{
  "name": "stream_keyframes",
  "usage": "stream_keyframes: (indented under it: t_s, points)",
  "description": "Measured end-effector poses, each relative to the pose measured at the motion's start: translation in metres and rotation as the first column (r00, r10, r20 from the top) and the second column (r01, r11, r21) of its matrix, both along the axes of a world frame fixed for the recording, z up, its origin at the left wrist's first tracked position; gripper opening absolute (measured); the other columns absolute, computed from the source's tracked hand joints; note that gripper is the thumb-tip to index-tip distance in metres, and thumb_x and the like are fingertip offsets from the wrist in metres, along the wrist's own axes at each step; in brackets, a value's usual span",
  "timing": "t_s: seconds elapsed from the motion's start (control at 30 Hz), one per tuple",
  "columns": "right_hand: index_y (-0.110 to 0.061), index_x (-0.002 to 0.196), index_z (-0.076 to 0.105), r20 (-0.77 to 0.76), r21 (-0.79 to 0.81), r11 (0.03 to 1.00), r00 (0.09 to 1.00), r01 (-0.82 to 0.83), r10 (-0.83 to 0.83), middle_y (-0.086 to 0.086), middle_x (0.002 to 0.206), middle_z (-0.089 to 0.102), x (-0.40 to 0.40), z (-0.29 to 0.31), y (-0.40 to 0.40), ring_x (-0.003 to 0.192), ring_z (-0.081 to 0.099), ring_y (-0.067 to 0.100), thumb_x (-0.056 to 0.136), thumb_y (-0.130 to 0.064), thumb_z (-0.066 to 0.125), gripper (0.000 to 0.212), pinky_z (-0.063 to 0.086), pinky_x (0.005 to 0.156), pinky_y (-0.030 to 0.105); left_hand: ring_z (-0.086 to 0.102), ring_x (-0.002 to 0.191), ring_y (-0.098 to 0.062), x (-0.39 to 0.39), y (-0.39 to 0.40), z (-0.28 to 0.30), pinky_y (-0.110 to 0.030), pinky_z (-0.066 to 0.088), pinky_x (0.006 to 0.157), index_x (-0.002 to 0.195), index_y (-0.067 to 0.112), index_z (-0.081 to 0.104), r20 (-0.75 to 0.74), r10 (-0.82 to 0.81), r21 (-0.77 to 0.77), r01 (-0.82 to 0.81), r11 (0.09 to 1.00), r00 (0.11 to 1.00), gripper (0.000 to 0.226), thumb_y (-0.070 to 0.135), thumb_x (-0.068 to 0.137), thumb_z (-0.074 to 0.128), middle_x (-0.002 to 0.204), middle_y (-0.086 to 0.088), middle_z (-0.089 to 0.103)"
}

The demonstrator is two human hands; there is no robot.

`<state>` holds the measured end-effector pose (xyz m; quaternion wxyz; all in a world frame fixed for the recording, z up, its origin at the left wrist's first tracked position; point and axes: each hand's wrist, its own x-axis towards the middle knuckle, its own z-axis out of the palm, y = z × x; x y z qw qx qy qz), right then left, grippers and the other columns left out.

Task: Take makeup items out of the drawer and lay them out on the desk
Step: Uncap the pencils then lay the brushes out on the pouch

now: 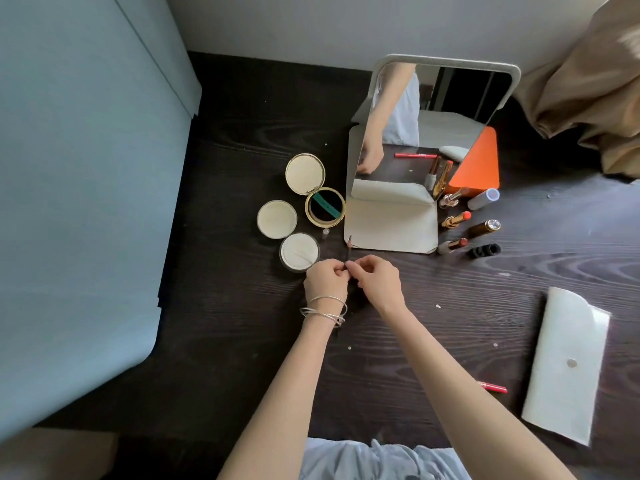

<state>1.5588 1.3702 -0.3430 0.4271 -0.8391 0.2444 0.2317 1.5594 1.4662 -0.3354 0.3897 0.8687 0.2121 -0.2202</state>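
Both hands meet at the middle of the dark wooden desk (242,140). My left hand (325,278), with silver bangles on its wrist, and my right hand (375,278) pinch the near end of a thin dark pencil (348,249) whose tip points away toward the mirror base. Just left of them lie an open gold compact (325,206), its lid (304,173), a cream powder pan (277,219) and a white puff in a jar (299,252). Several lipsticks (455,220) and caps lie to the right of the mirror. A red pencil (493,387) shows beside my right forearm.
A standing mirror (426,133) on a white base (391,226) occupies the desk's back centre. An orange box (479,168) sits behind it. A white pouch (568,365) lies at the right. A blue panel (86,202) borders the left and tan fabric (595,81) the far right.
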Motion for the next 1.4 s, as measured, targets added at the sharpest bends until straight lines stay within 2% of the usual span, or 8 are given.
stream_keyframes:
  t_s: [0.13,0.23,0.37,0.53,1.03,1.23,1.4]
  points:
    - [-0.023,0.085,0.067,-0.022,-0.071,0.998,1.000,-0.002,0.000,-0.003,0.093,0.071,0.009,0.004,-0.002,0.090,0.063,0.017,0.084,-0.037,0.060,0.016,0.046,0.079,0.030,0.063,0.093,-0.023,0.003,-0.006,-0.003,-0.028,0.042,0.071,0.097,0.015,0.072,0.018,-0.022,0.046,0.021,0.999,1.000,0.018,0.021,0.090,0.056,0.099,-0.007,0.069]
    - [-0.022,0.091,0.068,-0.028,-0.108,0.994,1.000,0.008,-0.011,-0.001,0.096,0.070,0.013,0.004,-0.006,0.093,0.063,0.020,0.084,-0.034,0.057,0.018,0.046,0.077,0.030,0.060,0.099,-0.022,0.006,-0.014,-0.002,-0.029,0.045,0.077,0.104,0.016,0.069,0.019,-0.059,0.055,0.058,0.997,0.998,0.020,0.018,0.091,0.054,0.106,-0.006,0.065]
    - [-0.022,0.092,0.068,-0.054,-0.133,0.991,0.998,0.007,-0.014,0.002,0.097,0.069,0.018,0.002,-0.007,0.093,0.063,0.023,0.082,-0.034,0.057,0.019,0.046,0.076,0.030,0.061,0.095,-0.019,0.007,-0.018,-0.005,-0.028,0.046,0.078,0.102,0.015,0.065,0.030,-0.035,0.039,0.034,0.999,0.999,0.015,0.015,0.087,0.060,0.102,-0.004,0.066]
    - [-0.021,0.092,0.067,-0.072,-0.143,0.990,0.997,-0.004,-0.007,0.002,0.096,0.070,0.017,0.001,-0.012,0.092,0.063,0.022,0.083,-0.033,0.057,0.018,0.043,0.073,0.028,0.063,0.089,-0.017,0.006,-0.019,-0.006,-0.030,0.052,0.080,0.101,0.016,0.064,0.055,-0.031,0.004,0.031,1.000,0.998,0.018,0.012,0.083,0.066,0.091,0.000,0.066]
    - [-0.021,0.090,0.063,-0.041,-0.148,0.989,0.999,-0.017,0.011,-0.003,0.092,0.067,0.012,0.006,-0.011,0.090,0.061,0.019,0.083,-0.038,0.061,0.019,0.045,0.074,0.030,0.064,0.090,-0.017,0.006,-0.014,-0.003,-0.029,0.050,0.076,0.104,0.018,0.061,0.026,-0.033,0.020,0.032,0.999,0.999,0.024,0.014,0.082,0.067,0.096,0.002,0.066]
    - [-0.020,0.086,0.059,0.011,-0.029,1.000,1.000,0.009,-0.008,-0.001,0.086,0.066,0.000,0.015,-0.028,0.083,0.064,0.021,0.084,-0.030,0.063,0.010,0.052,0.078,0.037,0.060,0.099,-0.018,0.002,-0.010,0.007,-0.028,0.042,0.074,0.112,0.018,0.057,0.026,-0.164,0.109,0.160,0.981,0.986,0.030,0.019,0.083,0.067,0.107,0.001,0.062]
    - [-0.018,0.081,0.065,0.041,-0.041,0.999,0.999,0.021,-0.019,0.000,0.079,0.066,-0.043,0.028,-0.080,0.077,0.060,0.016,0.084,-0.020,0.062,0.005,0.048,0.074,0.030,0.061,0.093,-0.020,-0.019,-0.022,0.025,-0.032,0.047,0.078,0.101,0.018,0.061,0.132,-0.275,0.131,0.259,0.957,0.952,0.016,0.015,0.085,0.063,0.103,-0.001,0.060]
